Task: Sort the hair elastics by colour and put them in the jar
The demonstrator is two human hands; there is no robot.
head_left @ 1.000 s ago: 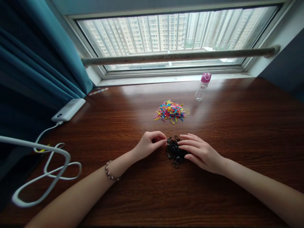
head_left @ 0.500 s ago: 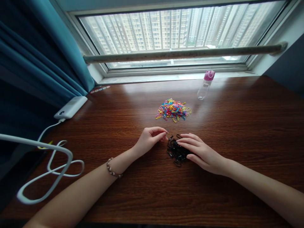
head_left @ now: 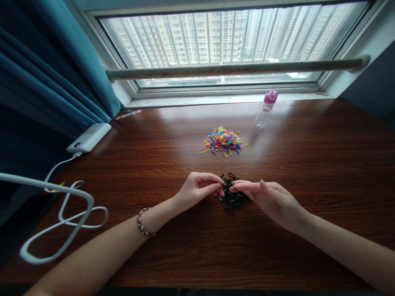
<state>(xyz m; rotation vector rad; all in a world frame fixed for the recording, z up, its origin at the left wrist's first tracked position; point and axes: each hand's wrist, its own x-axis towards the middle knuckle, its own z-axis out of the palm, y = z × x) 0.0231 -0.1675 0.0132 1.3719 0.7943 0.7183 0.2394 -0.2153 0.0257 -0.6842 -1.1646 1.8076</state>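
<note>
A small pile of black clips (head_left: 234,198) lies on the brown wooden table (head_left: 191,259). My left hand (head_left: 202,189) is at the pile's left edge, thumb and fingers pinched together; whatever is between the tips is too small to name. From the right, my right hand (head_left: 271,199) reaches over the pile with its fingers stretched out and its thumb raised, the fingertips at the black clips. Beyond both hands sits a heap of colourful clips (head_left: 224,141), pink, yellow, blue and orange.
A clear bottle with a pink cap (head_left: 264,113) stands at the back right. At the left are a white power bank (head_left: 89,137) and a looped white cable (head_left: 88,213). A blue curtain (head_left: 61,61) hangs beside the window, which has a metal rail (head_left: 234,69).
My left hand has moved slightly down and right onto the black pile's edge. My right hand has turned, its thumb now raised and its fingers closer to the left fingertips.
</note>
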